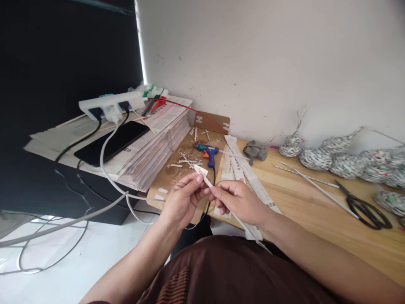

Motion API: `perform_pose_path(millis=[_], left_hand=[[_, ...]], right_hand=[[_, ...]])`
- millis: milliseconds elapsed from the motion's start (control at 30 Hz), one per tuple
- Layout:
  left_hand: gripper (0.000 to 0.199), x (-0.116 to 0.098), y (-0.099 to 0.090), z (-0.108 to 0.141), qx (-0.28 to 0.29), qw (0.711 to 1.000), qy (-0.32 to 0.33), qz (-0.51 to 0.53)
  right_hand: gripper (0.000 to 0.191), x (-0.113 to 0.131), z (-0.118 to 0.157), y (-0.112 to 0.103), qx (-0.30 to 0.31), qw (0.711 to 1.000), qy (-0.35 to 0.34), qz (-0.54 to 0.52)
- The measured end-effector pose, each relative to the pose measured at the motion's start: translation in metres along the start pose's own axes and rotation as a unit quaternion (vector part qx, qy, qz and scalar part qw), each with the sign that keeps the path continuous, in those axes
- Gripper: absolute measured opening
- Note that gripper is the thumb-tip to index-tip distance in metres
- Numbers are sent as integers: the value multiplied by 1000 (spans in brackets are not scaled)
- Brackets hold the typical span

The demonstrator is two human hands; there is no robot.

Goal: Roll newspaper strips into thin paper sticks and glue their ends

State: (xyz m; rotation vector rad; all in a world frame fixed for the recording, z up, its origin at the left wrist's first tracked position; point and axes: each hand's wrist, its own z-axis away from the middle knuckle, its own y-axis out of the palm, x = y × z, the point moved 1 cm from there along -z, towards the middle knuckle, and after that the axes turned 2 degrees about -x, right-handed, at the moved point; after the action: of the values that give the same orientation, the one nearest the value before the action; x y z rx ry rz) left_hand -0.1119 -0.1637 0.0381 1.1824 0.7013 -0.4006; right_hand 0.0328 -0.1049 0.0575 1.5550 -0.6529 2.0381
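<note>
Both hands meet in front of my body, pinching one thin rolled paper strip [207,181]. Its flat, unrolled tip sticks up beyond my left hand [186,196], whose thumb and fingers are closed on it. My right hand [237,198] grips the strip a little lower, and a long white tail runs from under it toward my lap. Just past the hands lies a blue glue gun [210,155] with an orange trigger, on a brown board [161,181] strewn with paper scraps [186,160]. Flat newspaper strips [253,179] lie to the right of the gun.
A tall newspaper stack [152,162] on the left carries a black phone [112,143] and a white power strip [110,101] with cables. On the wooden table [294,198] are black scissors [363,207], rolled paper sticks [316,185], a grey lump [255,150] and several woven gourd shapes [346,162].
</note>
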Motion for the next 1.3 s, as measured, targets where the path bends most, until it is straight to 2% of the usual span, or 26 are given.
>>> perform_pose_path(millis=[100,233,333,400,467,500,600,633,700,800,933,1067,1133,1167,1233,1267,1300], left_hand=[[12,4,6,0,4,1000,-10,-7],[14,9,13,1,13,999,-28,-15],[14,12,18,1,16,1000,-23,-14],[14,14,21,1,12,1000,-14,-13],[13,16,23,0,7,1000,-9,-12],[12,17,25,-1,6,1000,-7,-12],[11,20,28,-3,13,1000,-2,-12],[11,21,30,-4,17,1000,0,-14],[10,23,33,-6,26,999,2,-20],[11,25,36,-6,29,999,4,-31],[14,27,41,-6,23,999,5,-43],[15,30,44,-4,22,998,-12,-50],[14,32,43,-4,26,998,-22,-54],[14,32,43,-4,26,998,-25,-55],[14,33,42,-4,21,998,-25,-55],[14,34,42,-4,16,998,-24,-54],[15,34,42,-4,11,998,-23,-53]], right_hand=[[41,-1,5,-8,14,998,10,-52],[41,-5,10,-19,68,981,63,-168],[41,-9,16,-21,92,973,96,-189],[41,-10,22,-22,77,984,79,-137],[35,-9,28,-23,11,1000,6,-9],[31,-7,32,-23,-36,995,-47,75],[25,-2,42,-27,-145,933,-178,278],[27,-1,44,-28,-155,918,-195,309],[29,1,47,-33,-155,912,-193,327],[32,1,48,-41,-128,938,-146,287],[41,-3,45,-50,-40,991,-51,116],[43,-11,43,-54,63,997,17,-45],[44,-14,45,-53,82,994,30,-64],[43,-15,46,-53,67,997,19,-38],[37,-16,51,-52,-16,995,-44,93],[33,-16,54,-51,-67,977,-91,181],[29,-16,56,-51,-111,948,-136,266]])
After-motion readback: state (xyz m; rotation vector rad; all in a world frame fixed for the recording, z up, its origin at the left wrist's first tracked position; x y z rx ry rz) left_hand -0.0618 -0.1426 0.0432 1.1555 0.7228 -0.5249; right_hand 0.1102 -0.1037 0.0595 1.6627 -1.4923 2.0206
